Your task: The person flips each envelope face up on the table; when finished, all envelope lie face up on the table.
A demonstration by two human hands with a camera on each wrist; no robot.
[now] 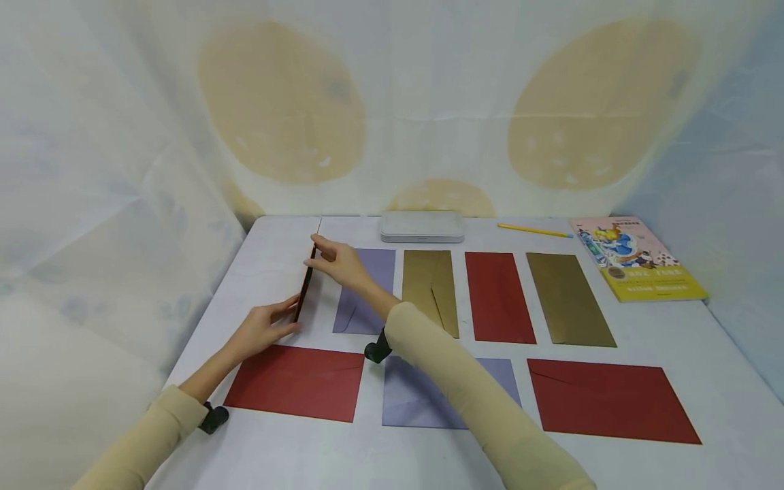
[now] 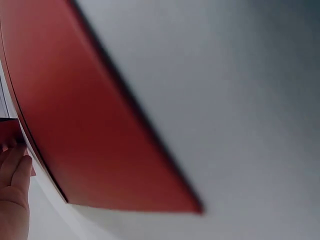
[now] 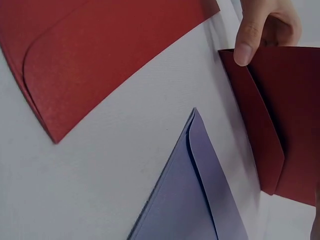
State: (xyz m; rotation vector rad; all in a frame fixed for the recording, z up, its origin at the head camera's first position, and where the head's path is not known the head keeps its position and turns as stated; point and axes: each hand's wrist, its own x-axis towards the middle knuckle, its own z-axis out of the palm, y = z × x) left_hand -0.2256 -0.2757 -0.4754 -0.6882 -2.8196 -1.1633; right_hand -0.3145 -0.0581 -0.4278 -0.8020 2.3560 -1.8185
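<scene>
A red envelope stands on its edge at the left of the table, its flap facing right. My left hand pinches its near end; in the right wrist view the thumb presses beside the flap. At the far end, my right hand holds the upper edge between thumb and fingers. Just below my left hand lies another red envelope, flat. A lilac envelope lies right of the upright one, partly beneath my right forearm and hand.
Gold envelopes and a red envelope continue the back row. In front lie a lilac envelope, partly covered by my right sleeve, and a red envelope. Behind are a grey case, a yellow pencil and a book.
</scene>
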